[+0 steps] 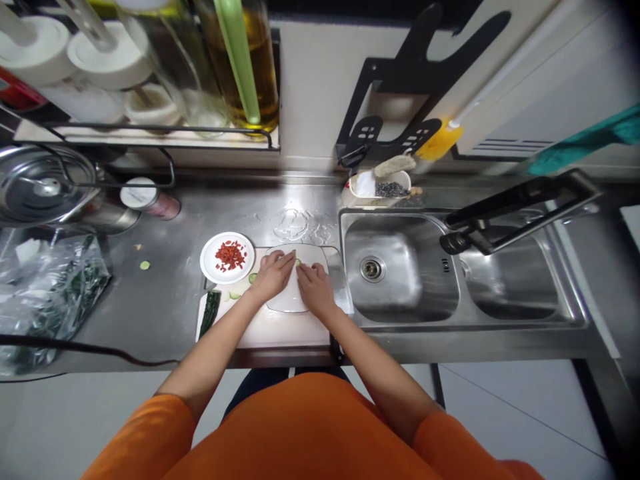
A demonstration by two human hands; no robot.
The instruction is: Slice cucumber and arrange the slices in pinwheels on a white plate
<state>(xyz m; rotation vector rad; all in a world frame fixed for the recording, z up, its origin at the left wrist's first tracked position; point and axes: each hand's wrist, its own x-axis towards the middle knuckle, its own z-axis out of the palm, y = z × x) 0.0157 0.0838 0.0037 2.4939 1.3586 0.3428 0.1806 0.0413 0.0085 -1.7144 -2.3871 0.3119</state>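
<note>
Over a white plate (287,303) with a dark rim, my left hand (273,275) and my right hand (315,287) meet at the fingertips. A small green cucumber slice (298,263) shows between them, pinched by closed fingers. Beneath the plate lies a white cutting board (280,335). A dark green piece of cucumber (209,313) rests on the board's left side, and a few cut slices (234,295) lie near my left wrist. To the right of my right hand is a knife (341,283), its dark handle partly hidden by my forearm.
A white plate of red berries (209,261) stands at the board's back left corner. Right of the board is a double sink (400,267) with a black faucet (510,207). At left are a plastic bag of greens (60,300), a jar (150,199) and a steel pot (45,187).
</note>
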